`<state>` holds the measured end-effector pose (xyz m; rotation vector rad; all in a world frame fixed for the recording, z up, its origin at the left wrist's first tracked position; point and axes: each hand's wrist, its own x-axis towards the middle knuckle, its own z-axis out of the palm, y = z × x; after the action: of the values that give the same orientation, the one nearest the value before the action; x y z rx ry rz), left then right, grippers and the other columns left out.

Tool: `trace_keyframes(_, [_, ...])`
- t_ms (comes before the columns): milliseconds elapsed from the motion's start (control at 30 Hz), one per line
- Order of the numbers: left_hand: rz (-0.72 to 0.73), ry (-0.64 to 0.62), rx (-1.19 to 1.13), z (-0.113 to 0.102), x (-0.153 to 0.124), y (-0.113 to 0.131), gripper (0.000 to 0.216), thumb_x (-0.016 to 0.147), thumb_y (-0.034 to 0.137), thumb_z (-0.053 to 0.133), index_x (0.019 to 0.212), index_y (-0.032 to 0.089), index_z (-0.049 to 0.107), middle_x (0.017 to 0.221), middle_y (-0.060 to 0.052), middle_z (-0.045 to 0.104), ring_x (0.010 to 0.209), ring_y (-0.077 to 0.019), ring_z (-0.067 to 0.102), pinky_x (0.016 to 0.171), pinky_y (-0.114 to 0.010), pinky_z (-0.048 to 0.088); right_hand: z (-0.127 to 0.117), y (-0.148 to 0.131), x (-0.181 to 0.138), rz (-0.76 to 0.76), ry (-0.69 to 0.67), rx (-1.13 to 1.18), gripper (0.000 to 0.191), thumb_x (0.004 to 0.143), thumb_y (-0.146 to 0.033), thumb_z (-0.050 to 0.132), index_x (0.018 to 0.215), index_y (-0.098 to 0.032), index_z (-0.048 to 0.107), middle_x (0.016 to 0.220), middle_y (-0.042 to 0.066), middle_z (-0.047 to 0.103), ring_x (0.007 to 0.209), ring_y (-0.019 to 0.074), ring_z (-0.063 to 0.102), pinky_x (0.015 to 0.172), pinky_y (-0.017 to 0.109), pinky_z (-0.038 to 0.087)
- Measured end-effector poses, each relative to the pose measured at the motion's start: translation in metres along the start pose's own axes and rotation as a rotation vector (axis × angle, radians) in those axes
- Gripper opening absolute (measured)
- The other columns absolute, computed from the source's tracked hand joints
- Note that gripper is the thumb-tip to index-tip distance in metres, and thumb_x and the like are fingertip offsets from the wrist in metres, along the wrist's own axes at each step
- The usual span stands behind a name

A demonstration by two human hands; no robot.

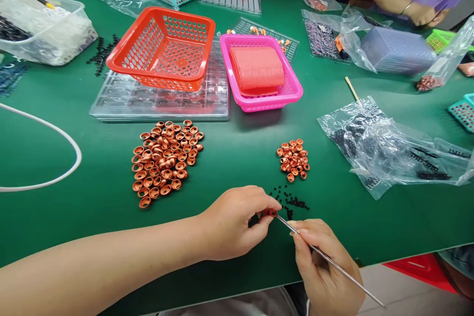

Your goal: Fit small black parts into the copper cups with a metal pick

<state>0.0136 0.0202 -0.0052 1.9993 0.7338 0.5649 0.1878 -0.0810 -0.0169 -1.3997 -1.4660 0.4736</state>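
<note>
Between thumb and forefinger, my left hand [239, 222] pinches a small copper-coloured cup [272, 212], mostly covered by the fingers. My right hand [328, 264] is closed around a thin metal rod [342, 271], whose tip meets the cup. Just beyond the fingertips lie tiny black pieces [296, 202], scattered on the green table. A small pile of copper-coloured cups [294, 160] sits past them. Farther left is a larger pile of copper-coloured cups with holes [163, 160].
Behind the piles, a red basket [126, 59] stands on clear plastic trays [155, 111]. Beside it, a pink basket [259, 105] holds folded pink foam [257, 66]. Plastic bags of black parts [381, 143] lie right; a white cable [76, 150] curves left. People sit across the table.
</note>
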Motion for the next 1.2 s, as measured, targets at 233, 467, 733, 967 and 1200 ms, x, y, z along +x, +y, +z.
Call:
trace_keyframes(233, [-0.007, -0.020, 0.001, -0.0013, -0.0010, 0.0002, 0.022, 0.083, 0.011, 0.050, 0.100, 0.017, 0.063, 0.078, -0.003, 0.063, 0.071, -0.0139, 0.054, 0.066, -0.024, 0.045, -0.0005, 0.0001, -0.0014, -0.001, -0.014, -0.009, 0.022, 0.082, -0.007, 0.060, 0.098, -0.024, 0.061, 0.092, 0.004, 0.070, 0.085, 0.0190, 0.067, 0.072, 0.035, 0.057])
trace_keyframes(467, [-0.005, -0.013, 0.005, 0.0001, -0.0007, 0.0004, 0.021, 0.082, 0.011, 0.051, 0.098, 0.015, 0.064, 0.079, -0.003, 0.063, 0.071, -0.0134, 0.054, 0.065, -0.024, 0.044, -0.0009, 0.0001, -0.0013, -0.022, -0.064, -0.019, 0.029, 0.081, -0.002, 0.059, 0.101, -0.022, 0.060, 0.096, 0.005, 0.069, 0.087, 0.0188, 0.065, 0.074, 0.037, 0.055])
trace_keyframes(733, [0.011, -0.015, 0.015, 0.0001, -0.0016, -0.0022, 0.021, 0.084, 0.012, 0.050, 0.100, 0.016, 0.063, 0.082, -0.004, 0.065, 0.075, -0.0146, 0.056, 0.067, -0.025, 0.046, -0.0009, 0.0001, -0.0003, -0.032, -0.075, -0.045, 0.028, 0.081, -0.003, 0.060, 0.101, -0.023, 0.060, 0.096, 0.005, 0.069, 0.086, 0.0188, 0.066, 0.075, 0.037, 0.056])
trace_keyframes(967, [0.020, -0.030, 0.031, -0.0013, -0.0006, -0.0005, 0.020, 0.086, 0.011, 0.049, 0.100, 0.013, 0.062, 0.082, -0.005, 0.064, 0.074, -0.0148, 0.056, 0.068, -0.026, 0.045, -0.0018, -0.0004, -0.0002, -0.086, -0.093, -0.054, 0.038, 0.078, 0.003, 0.060, 0.106, -0.022, 0.059, 0.100, 0.004, 0.067, 0.088, 0.0190, 0.065, 0.076, 0.037, 0.054])
trace_keyframes(1200, [0.002, -0.074, 0.011, -0.0038, -0.0002, 0.0001, 0.019, 0.089, 0.012, 0.046, 0.102, 0.014, 0.060, 0.082, -0.004, 0.063, 0.075, -0.0147, 0.054, 0.069, -0.026, 0.044, -0.0044, -0.0009, 0.0013, -0.141, -0.115, -0.078, 0.040, 0.076, 0.005, 0.060, 0.107, -0.020, 0.058, 0.102, 0.006, 0.066, 0.090, 0.0190, 0.064, 0.076, 0.037, 0.053])
